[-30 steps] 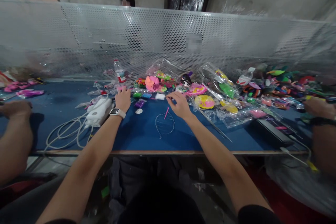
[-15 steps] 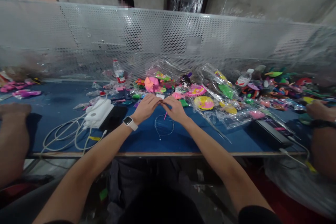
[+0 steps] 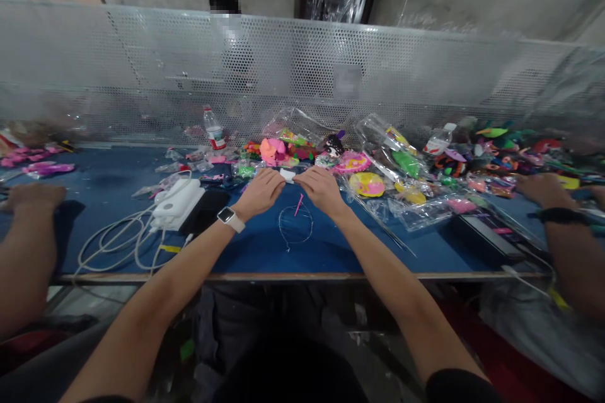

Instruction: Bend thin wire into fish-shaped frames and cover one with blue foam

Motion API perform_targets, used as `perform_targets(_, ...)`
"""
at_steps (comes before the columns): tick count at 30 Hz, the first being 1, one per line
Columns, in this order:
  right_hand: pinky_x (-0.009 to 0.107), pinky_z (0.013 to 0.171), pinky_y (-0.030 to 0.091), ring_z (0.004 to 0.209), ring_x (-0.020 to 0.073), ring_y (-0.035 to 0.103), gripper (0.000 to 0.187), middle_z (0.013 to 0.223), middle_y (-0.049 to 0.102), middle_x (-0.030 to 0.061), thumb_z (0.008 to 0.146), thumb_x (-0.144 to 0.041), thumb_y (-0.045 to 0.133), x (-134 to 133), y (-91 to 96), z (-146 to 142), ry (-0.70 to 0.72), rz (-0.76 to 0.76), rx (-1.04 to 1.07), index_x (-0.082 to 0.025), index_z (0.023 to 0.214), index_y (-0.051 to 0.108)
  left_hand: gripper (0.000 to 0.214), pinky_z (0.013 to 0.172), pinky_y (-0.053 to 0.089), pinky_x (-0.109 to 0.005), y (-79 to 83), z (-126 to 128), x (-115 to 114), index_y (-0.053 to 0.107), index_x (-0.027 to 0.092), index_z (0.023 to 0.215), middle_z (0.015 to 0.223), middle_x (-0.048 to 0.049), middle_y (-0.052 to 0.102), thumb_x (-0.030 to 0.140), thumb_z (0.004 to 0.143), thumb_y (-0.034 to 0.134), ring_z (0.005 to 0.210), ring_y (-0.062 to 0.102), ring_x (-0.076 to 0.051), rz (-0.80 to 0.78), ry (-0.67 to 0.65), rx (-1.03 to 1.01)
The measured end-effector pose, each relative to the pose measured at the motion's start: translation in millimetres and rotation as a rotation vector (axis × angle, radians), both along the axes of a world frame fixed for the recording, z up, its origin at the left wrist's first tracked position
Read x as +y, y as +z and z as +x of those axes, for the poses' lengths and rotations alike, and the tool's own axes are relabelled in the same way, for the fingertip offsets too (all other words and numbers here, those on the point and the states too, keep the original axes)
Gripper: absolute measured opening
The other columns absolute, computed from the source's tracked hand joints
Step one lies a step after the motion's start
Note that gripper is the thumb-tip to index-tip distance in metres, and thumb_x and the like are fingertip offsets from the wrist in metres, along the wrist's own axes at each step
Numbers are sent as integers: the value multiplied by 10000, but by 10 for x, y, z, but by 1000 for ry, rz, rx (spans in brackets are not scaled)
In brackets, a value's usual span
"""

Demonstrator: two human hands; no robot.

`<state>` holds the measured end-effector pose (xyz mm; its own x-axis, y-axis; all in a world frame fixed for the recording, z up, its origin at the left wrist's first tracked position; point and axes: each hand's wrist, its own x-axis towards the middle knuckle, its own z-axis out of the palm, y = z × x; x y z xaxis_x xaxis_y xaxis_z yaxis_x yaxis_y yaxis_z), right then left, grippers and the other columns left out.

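Observation:
My left hand (image 3: 262, 193), with a watch (image 3: 227, 215) on its wrist, and my right hand (image 3: 322, 190) are over the blue table, fingertips facing each other. The fingers of both are closed in a pinch. A small white piece (image 3: 287, 174) shows between the fingertips; whether they grip it or it lies just behind them I cannot tell. Below the hands, a thin pink stick-like piece (image 3: 299, 204) lies across the top of a loop of thin clear cord (image 3: 297, 242). Several colourful clay-like pieces, among them a pink and orange one (image 3: 274, 152), lie beyond my fingers.
A white power block (image 3: 177, 204) with coiled cables is on the left, a black box (image 3: 489, 240) on the right. Thin metal rods (image 3: 387, 233) lie right of my hand. Bottles, clear bags and a perforated screen (image 3: 293, 56) stand behind. Other people's hands (image 3: 35, 196) work at both sides.
My hands have drawn slightly apart, and the white piece now shows more fully between them. The pink stick-like piece is more exposed. The neighbour's hand on the right has moved leftward.

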<state>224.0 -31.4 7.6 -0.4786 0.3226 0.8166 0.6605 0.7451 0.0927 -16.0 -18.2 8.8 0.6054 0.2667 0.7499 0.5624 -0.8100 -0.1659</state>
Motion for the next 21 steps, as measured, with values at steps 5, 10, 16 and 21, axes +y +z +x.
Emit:
perform_targets(5,407,907,522,1045,266,669,214,1034,828,70,1101,-177,627,-39,128,167,-87,-18,-146,-244,1193,808,331,881,476,-428,101,-35,-16,660,193,963,896,-89,690,270,1152,400,897,602,-264,87,24,130)
perform_targets(10,411,907,571,965,259,712,187,999,833,87,1102,-235,640,-19,65,88,16,-106,48,-217,1106,826,314,838,473,-415,68,-19,-5,693,196,1013,943,-92,703,302,1152,432,909,612,-259,18,41,-8)
perform_targets(16,332,767,617,809,221,781,214,928,840,49,1086,-342,651,-106,-167,-308,215,-464,358,-219,1037,819,316,815,504,-393,-40,55,0,691,201,1031,943,-86,689,316,1156,424,899,633,-243,-85,-22,-195)
perform_targets(21,362,853,599,921,243,778,214,1041,840,76,1101,-324,629,-96,-172,-291,112,-348,266,-221,1096,817,296,843,499,-420,3,-4,19,692,212,1039,979,-99,675,307,1145,433,936,613,-264,-99,20,-115)
